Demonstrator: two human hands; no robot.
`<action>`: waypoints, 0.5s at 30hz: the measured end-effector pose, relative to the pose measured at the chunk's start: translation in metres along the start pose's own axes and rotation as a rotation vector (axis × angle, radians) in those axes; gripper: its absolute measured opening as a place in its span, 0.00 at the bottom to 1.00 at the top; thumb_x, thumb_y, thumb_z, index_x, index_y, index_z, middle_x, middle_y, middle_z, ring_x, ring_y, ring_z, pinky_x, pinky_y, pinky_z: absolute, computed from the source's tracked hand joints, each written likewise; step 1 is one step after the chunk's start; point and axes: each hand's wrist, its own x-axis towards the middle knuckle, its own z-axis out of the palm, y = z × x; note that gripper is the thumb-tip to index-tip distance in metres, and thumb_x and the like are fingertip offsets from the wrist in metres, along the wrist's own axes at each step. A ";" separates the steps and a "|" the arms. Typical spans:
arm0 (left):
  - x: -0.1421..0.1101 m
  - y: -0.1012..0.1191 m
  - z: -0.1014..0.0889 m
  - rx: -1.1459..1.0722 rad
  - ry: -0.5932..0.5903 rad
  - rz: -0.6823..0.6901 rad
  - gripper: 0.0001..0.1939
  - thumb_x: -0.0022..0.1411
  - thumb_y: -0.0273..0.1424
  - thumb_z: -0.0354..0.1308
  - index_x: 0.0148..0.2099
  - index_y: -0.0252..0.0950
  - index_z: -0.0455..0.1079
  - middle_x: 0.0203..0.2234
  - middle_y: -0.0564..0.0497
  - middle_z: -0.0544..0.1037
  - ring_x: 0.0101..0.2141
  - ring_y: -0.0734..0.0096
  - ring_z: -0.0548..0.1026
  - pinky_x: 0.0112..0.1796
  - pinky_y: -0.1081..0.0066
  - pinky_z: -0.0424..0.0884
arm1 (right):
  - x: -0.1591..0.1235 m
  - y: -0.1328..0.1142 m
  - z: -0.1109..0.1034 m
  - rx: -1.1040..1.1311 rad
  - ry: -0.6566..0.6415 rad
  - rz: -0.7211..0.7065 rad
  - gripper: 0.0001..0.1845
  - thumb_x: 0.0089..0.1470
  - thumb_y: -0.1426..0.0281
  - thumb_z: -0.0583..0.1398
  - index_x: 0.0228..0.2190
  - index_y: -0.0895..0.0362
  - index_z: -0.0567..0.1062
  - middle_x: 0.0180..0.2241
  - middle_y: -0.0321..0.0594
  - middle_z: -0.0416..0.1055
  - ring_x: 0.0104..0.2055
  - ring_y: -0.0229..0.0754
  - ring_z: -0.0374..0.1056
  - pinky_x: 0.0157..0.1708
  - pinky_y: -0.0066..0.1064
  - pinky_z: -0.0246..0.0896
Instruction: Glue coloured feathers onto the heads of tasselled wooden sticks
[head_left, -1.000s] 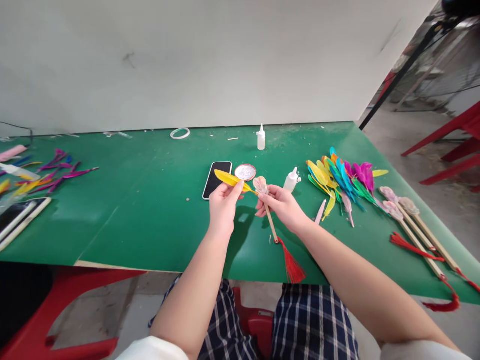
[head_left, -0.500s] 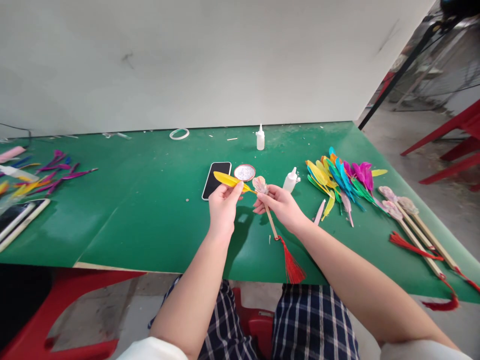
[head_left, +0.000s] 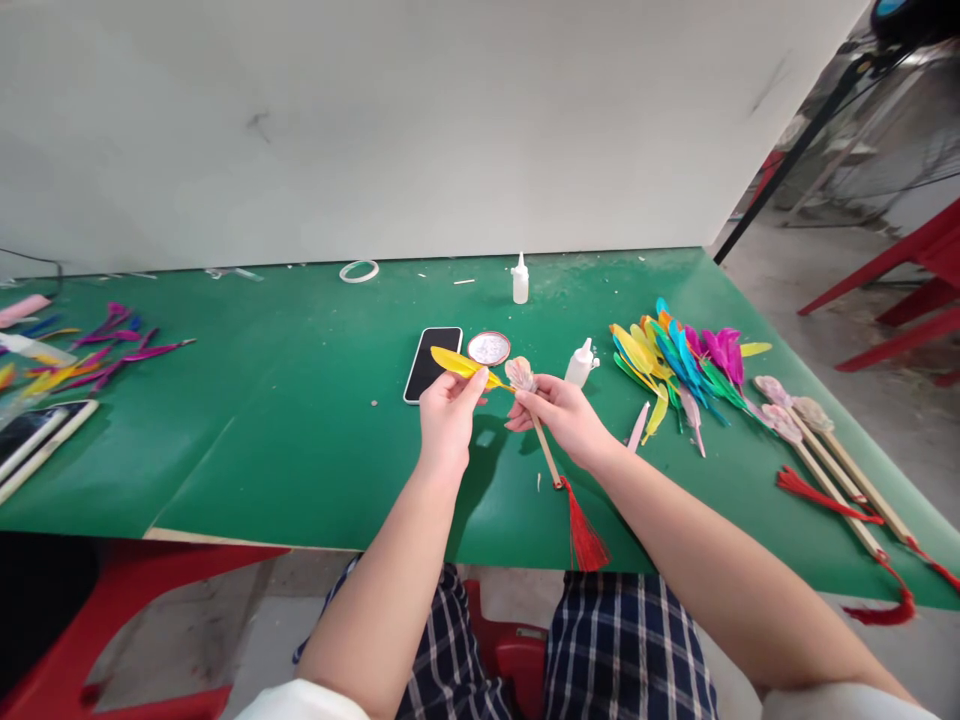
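My left hand (head_left: pixel 448 415) pinches a yellow feather (head_left: pixel 456 362) near its quill, and the quill end points right. In my right hand (head_left: pixel 559 412) is a wooden stick (head_left: pixel 546 452) with a pale pink flower-shaped head (head_left: pixel 520 374) and a red tassel (head_left: pixel 587 535) hanging from its lower end. The quill tip reaches the stick just below the flower head; whether it touches is hard to see. Behind my hands lie a phone (head_left: pixel 433 362) and a small round dish (head_left: pixel 488 348) with whitish contents. A white squeeze bottle (head_left: pixel 581 363) stands beyond my right hand.
Colourful feathers (head_left: pixel 675 350) lie in a heap on the right, beside several tasselled sticks (head_left: pixel 832 470). Another squeeze bottle (head_left: pixel 520 280) and a tape roll (head_left: pixel 358 271) are toward the back wall. More feathers (head_left: pixel 112 350) and another phone (head_left: pixel 45 440) lie at the left of the green table (head_left: pixel 300 460).
Both hands keep their holds on the feather and the stick, with hardly any movement. The whole view has shifted very slightly.
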 end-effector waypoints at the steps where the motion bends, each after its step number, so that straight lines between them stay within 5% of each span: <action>1: 0.000 0.000 0.000 -0.004 -0.001 -0.003 0.13 0.47 0.36 0.63 0.32 0.32 0.71 0.25 0.51 0.75 0.27 0.74 0.72 0.26 0.77 0.66 | 0.000 0.000 0.000 0.000 0.000 0.003 0.11 0.48 0.63 0.59 0.28 0.59 0.67 0.22 0.34 0.70 0.24 0.34 0.71 0.27 0.27 0.69; 7: -0.003 0.002 0.003 -0.041 -0.027 -0.058 0.16 0.47 0.38 0.63 0.35 0.33 0.71 0.28 0.50 0.75 0.29 0.74 0.72 0.26 0.77 0.65 | 0.000 -0.001 0.001 0.034 0.005 -0.002 0.13 0.46 0.60 0.60 0.28 0.58 0.67 0.23 0.34 0.70 0.25 0.36 0.71 0.29 0.30 0.69; 15: -0.010 0.005 0.011 -0.032 -0.341 -0.252 0.18 0.49 0.39 0.61 0.39 0.31 0.71 0.32 0.47 0.77 0.31 0.70 0.74 0.30 0.73 0.70 | 0.001 -0.002 0.002 0.064 0.004 -0.022 0.14 0.45 0.59 0.60 0.31 0.54 0.68 0.25 0.33 0.71 0.27 0.37 0.70 0.32 0.32 0.69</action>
